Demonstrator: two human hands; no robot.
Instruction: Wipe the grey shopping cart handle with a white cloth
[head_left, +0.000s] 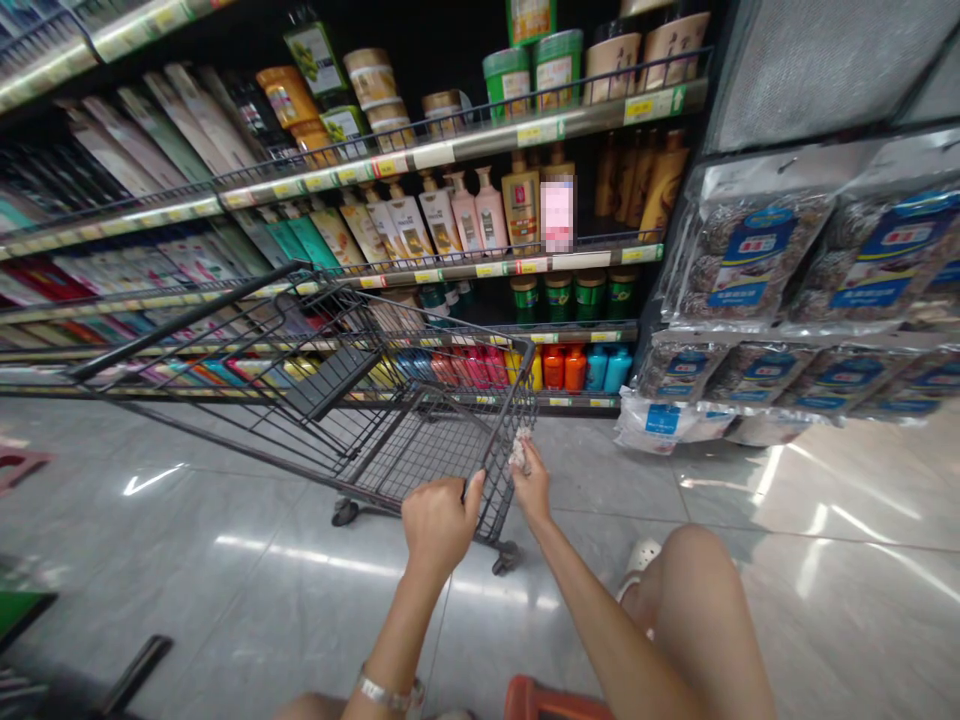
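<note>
The dark wire-mesh shopping cart [360,400] stands on the glossy grey tiled floor [225,560] in a shop aisle, tilted in the picture, its near corner toward the person and its far side close to the lowest shelf edge of the long shelving unit [480,268]. The left hand [439,520] is closed in a fist around the top wire of the cart's near end wall, thumb hooked over the rim. The right hand [531,480] is closed on a small pale crumpled cloth or wipe [519,448] (which of the two cannot be told), pressing it against the upright corner post of the basket. The cart judges as rigid and fairly light, being bare of goods as far as the mesh shows; on its small castors [345,512] it would likely roll or swing at a push, so a firm hold on the top rim or a corner post seems the sound place to steady it. The thin wires would give little surface under the fingers. Its finish is dark brown to black, the mesh even, with a folded child-seat flap at the handle end. A metal bracelet [388,692] sits on the left wrist. Bottles of shampoo [465,215] fill the shelves behind; bagged goods with blue labels [757,260] hang at the right.
</note>
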